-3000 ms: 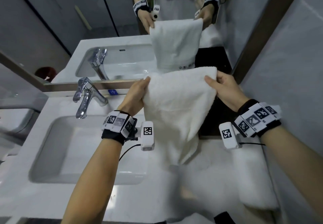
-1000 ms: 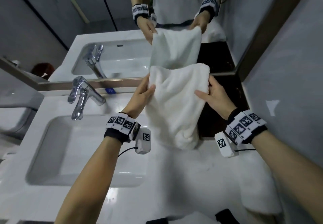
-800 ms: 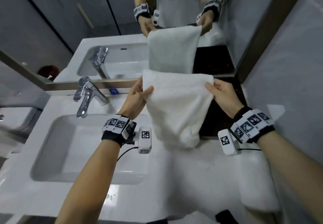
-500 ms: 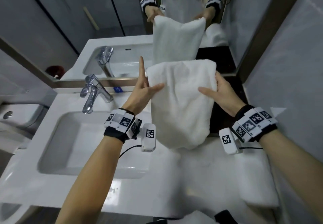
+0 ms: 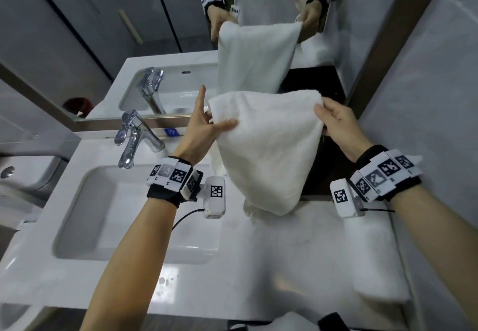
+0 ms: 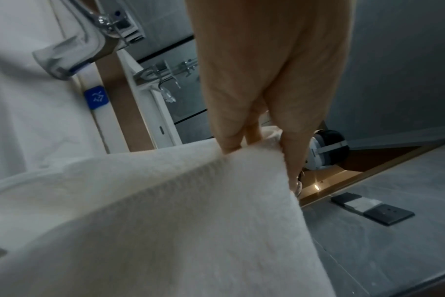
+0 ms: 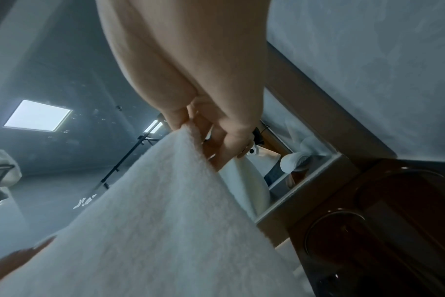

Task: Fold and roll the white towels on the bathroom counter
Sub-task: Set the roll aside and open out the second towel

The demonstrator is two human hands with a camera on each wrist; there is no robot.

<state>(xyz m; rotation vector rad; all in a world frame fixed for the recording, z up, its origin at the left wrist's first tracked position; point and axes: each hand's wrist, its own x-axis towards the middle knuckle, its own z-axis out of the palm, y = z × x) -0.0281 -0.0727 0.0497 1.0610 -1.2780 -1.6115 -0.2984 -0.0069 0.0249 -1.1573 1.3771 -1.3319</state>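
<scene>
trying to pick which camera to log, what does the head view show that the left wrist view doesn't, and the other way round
Only the head view shows the right hand gripping the towel's other top corner, the sink basin, a second towel lying on the counter, and the mirror reflecting the person. Only the left wrist view shows a dark wall socket plate and, up close, the fingers pinching the towel's edge. Both show the left hand holding the white towel, the chrome faucet and the blue sticker.
</scene>
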